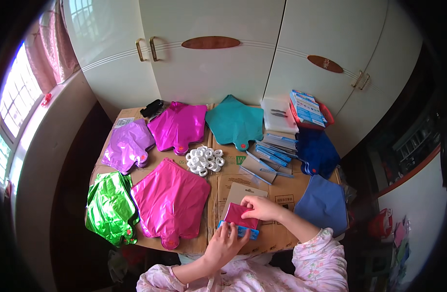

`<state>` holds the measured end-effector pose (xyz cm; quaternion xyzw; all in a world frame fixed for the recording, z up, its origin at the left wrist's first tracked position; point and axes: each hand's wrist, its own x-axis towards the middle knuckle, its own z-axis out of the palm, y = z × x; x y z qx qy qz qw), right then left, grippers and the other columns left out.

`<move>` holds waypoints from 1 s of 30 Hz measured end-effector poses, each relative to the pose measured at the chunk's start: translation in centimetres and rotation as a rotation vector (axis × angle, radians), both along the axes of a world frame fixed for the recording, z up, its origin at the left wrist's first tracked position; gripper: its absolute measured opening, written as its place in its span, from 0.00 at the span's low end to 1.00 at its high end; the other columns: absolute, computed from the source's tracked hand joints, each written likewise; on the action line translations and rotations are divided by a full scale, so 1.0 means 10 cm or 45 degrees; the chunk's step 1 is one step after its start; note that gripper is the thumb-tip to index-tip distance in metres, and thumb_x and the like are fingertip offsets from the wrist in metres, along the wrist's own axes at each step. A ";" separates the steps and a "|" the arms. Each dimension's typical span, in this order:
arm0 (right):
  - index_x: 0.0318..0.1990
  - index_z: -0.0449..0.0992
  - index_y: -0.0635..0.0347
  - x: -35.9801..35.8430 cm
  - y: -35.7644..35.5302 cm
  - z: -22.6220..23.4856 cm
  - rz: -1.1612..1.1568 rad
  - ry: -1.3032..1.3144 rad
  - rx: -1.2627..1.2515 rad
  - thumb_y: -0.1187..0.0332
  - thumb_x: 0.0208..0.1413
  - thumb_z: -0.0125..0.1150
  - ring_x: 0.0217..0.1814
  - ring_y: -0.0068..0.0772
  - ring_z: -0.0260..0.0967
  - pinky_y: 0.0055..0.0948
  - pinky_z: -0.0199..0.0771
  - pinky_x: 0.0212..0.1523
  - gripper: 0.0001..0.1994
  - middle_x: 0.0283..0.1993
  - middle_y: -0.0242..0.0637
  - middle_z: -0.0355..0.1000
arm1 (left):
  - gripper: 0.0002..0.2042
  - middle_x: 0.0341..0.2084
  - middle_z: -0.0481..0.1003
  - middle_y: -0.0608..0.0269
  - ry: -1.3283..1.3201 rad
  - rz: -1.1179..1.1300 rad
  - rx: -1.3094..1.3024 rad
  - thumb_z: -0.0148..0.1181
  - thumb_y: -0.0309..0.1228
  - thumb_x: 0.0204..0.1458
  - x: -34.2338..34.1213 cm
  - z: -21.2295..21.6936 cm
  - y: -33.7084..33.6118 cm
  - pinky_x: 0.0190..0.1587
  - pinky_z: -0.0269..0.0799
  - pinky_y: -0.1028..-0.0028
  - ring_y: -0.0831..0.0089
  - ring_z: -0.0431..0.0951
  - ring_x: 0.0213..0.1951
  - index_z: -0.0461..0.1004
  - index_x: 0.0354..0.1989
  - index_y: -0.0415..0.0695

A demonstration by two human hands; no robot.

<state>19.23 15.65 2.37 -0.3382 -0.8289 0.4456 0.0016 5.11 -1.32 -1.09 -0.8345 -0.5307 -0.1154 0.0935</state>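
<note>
At the near edge of the cardboard-covered table, my right hand (260, 208) pinches a small folded pink foil balloon (237, 212). The folded balloon lies over a beige card with a hang hole (243, 191). My left hand (223, 246) grips the blue printed strip (242, 230) along the near side of the folded foil, fingers over its top. To the left, a stack of flat pink star-shaped foil balloons (171, 197) lies with its neck toward me. White ribbon coils (204, 160) sit in a heap beyond my hands.
Flat foil balloons surround the work: green (110, 204), lilac (128, 143), magenta (179, 125), teal (234, 121), dark blue (318, 151) and dull blue (321, 204). Blue-edged cards (274, 153) pile at right, near clear bags (279, 117) and a red basket (325, 116). White cabinets (209, 73) stand behind.
</note>
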 end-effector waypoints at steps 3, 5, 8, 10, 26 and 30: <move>0.35 0.75 0.62 -0.02 -0.03 -0.06 -0.090 0.153 0.289 0.66 0.47 0.66 0.35 0.42 0.73 0.34 0.71 0.38 0.12 0.32 0.43 0.75 | 0.22 0.44 0.67 0.41 0.043 -0.049 -0.023 0.51 0.32 0.49 -0.01 0.10 0.06 0.41 0.74 0.61 0.47 0.72 0.41 0.63 0.55 0.51; 0.33 0.75 0.62 -0.02 0.00 -0.14 -0.096 0.216 0.373 0.65 0.46 0.67 0.33 0.42 0.73 0.34 0.72 0.37 0.11 0.30 0.42 0.75 | 0.22 0.45 0.67 0.42 0.072 -0.048 -0.067 0.52 0.33 0.49 0.01 0.15 0.08 0.39 0.75 0.61 0.48 0.72 0.40 0.63 0.55 0.51; 0.32 0.77 0.61 -0.01 0.04 -0.17 -0.082 0.153 0.242 0.66 0.48 0.65 0.32 0.36 0.74 0.32 0.72 0.37 0.09 0.29 0.40 0.76 | 0.21 0.46 0.66 0.43 0.093 -0.066 -0.067 0.52 0.33 0.49 0.00 0.19 0.11 0.35 0.76 0.62 0.47 0.73 0.39 0.64 0.54 0.51; 0.33 0.78 0.61 0.01 0.09 -0.15 -0.117 0.135 0.049 0.66 0.51 0.63 0.32 0.31 0.75 0.31 0.72 0.37 0.08 0.28 0.39 0.76 | 0.21 0.45 0.66 0.45 0.104 -0.064 -0.062 0.53 0.32 0.48 0.01 0.20 0.13 0.32 0.76 0.64 0.48 0.73 0.38 0.64 0.53 0.53; 0.41 0.79 0.56 0.35 -0.61 0.09 0.114 0.367 0.324 0.74 0.52 0.57 0.36 0.41 0.74 0.34 0.75 0.39 0.09 0.38 0.40 0.76 | 0.11 0.33 0.69 0.45 0.130 -0.068 0.013 0.53 0.31 0.47 0.04 0.11 0.06 0.23 0.76 0.70 0.49 0.78 0.32 0.69 0.41 0.47; 0.39 0.78 0.59 0.31 -0.61 0.06 -0.007 0.366 0.354 0.73 0.51 0.59 0.35 0.39 0.74 0.32 0.75 0.37 0.07 0.38 0.38 0.74 | 0.11 0.32 0.69 0.44 0.164 -0.061 0.003 0.53 0.30 0.47 0.06 0.10 0.07 0.23 0.77 0.71 0.48 0.79 0.32 0.68 0.40 0.45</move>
